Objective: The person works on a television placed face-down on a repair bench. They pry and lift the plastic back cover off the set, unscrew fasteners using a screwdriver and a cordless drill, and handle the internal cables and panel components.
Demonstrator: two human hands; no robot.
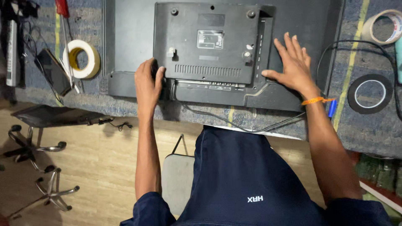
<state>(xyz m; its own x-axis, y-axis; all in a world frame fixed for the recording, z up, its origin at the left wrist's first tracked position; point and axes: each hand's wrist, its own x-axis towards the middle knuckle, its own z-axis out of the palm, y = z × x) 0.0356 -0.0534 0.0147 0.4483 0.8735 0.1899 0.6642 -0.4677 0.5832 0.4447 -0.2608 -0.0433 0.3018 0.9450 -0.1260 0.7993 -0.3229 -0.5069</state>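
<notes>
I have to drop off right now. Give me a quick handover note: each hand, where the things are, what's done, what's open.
Left hand: curled on the lower left corner of the raised back cover.
Right hand: flat, fingers spread, on the television right of that cover.
Television lies face down on the bench; its cable runs off the near edge.
Done: cannot tell.
Left: cover on, two screws visible.
Tape rolls beside it.

Three tape rolls out there: a white roll (pixel 81 59) far left, a clear roll (pixel 382 26) far right, a black roll (pixel 370 93) right. One flat screen (pixel 125 37) lies face down, two hands on it.
</notes>
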